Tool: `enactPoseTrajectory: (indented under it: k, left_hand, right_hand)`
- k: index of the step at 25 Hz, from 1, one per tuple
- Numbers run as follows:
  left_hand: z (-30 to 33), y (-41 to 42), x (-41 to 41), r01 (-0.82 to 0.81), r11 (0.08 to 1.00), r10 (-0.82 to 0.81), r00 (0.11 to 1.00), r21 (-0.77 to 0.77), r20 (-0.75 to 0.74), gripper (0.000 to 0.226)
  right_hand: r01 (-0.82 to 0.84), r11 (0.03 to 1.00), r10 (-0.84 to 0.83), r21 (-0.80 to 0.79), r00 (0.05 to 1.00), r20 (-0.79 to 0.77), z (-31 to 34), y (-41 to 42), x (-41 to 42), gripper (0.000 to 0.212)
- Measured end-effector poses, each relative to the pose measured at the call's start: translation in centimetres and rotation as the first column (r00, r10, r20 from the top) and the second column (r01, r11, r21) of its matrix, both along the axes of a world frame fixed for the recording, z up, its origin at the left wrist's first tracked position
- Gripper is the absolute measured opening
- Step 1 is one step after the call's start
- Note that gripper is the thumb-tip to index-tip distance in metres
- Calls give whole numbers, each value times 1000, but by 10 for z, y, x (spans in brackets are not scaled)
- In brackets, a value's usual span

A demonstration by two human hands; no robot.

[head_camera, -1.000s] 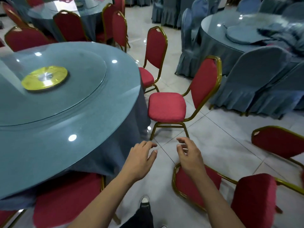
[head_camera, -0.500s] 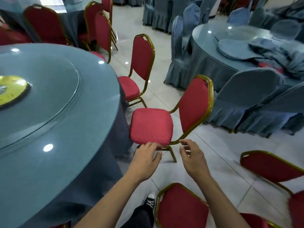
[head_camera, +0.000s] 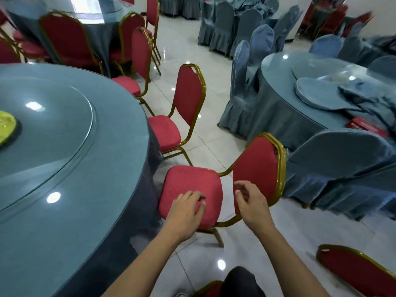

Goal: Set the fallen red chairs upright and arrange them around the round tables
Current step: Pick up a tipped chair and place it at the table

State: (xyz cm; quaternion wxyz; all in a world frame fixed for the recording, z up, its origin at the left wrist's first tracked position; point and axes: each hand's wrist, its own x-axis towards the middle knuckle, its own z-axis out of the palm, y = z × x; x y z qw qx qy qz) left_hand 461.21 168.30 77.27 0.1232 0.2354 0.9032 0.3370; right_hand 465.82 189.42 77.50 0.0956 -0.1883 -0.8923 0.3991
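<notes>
Here the round table, draped in blue-grey cloth under a glass top with a glass turntable, fills the left of the view and serves as the landmark. Across the tiled aisle from it stands a second round table, ringed by chairs in blue covers and piled with folded blue cloth. Beyond the landmark table, at the far left, a third table has several red chairs around it. Just beside the near table's right edge stands an upright red chair with a gold frame, its seat close to the hanging cloth and its back turned away from the table. Further along the same edge stands another upright red chair, and a third sits beyond that. Well away from the table, at the lower right, a fallen red chair lies on the floor. Over the nearest chair's seat the left hand rests, fingers relaxed and lightly spread on the red cushion, gripping nothing. The right hand hovers beside the chair's back, fingers loosely curled and parted, holding nothing; whether it touches the backrest cannot be told.
</notes>
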Motion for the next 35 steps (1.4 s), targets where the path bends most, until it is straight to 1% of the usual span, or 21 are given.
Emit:
enactPoseTrajectory:
  k: [2,5,8,13,18,20,22,24,27,29,31,33,35]
  left_hand:
    - [1,16,-18,-42,999,42,999,13,-3,25]
    - [0,46,-50,-110,994,110,993,14,-40,25]
    - [-3,90,-74,-200,980,200,976,14,-88,27]
    - [-10,200,-88,-345,938,341,935,-26,-93,29]
    - [-18,314,-83,-422,904,420,907,-73,-40,25]
    - [-22,347,-87,-429,899,429,903,-86,-14,27]
    - [-26,370,-94,-454,884,456,890,-108,-5,27]
    - [-30,378,-109,-513,853,516,856,-98,13,27]
    - [-42,384,-130,-592,801,596,803,-83,22,26]
    - [-49,389,-135,-627,775,632,773,-78,59,26]
    - [-60,398,-130,-638,760,650,750,-123,125,26]
    - [-70,403,-116,-610,774,628,711,-169,315,36]
    - [-75,413,-88,-622,778,575,644,-94,504,56]
  right_hand:
    - [-43,999,43,-2,999,-4,3,17,-27,26]
    - [-109,994,109,-3,994,-1,1,49,-69,23]
    - [-188,982,188,-3,982,-21,-1,94,-107,24]
    - [-323,946,324,20,945,-46,-11,202,-160,24]
    - [-419,908,419,1,908,-18,-24,298,-184,24]
    - [-430,903,430,6,903,9,-25,326,-195,23]
    - [-436,900,436,-2,900,17,-26,352,-206,21]
    - [-451,892,451,10,892,26,-31,368,-226,20]
    - [-533,843,526,73,845,94,-46,381,-254,23]
    - [-582,802,563,137,812,155,-58,387,-273,24]
    - [-603,777,575,184,797,182,-73,397,-288,25]
    - [-616,759,580,209,787,211,-89,403,-301,29]
    - [-647,733,604,209,761,239,-108,409,-309,37]
